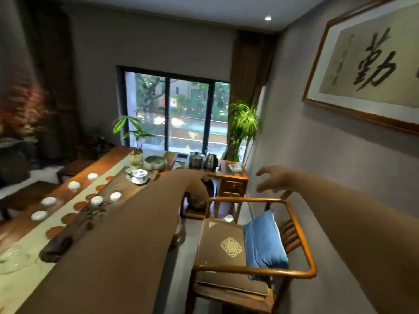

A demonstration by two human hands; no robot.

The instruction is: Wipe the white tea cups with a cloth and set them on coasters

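While white tea cups [74, 185] sit apparently empty, the right hand [273, 179] spreads released; left hand's [199, 177] state unclear.

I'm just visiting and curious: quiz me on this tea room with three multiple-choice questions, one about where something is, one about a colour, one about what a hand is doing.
1. Where is the blue cushion?
A. Hanging on the wall
B. On the wooden armchair
C. On the floor

2. What colour are the round coasters?
A. Reddish-brown
B. Green
C. Yellow

3. How is the right hand?
A. Clenched in a fist
B. Open, fingers spread
C. Out of view

Answers:
1 B, it stands on the seat, leaning against the chair's back.
2 A, they lie as reddish-brown discs along the pale runner.
3 B, its fingers are spread above the chair's top rail and hold nothing.
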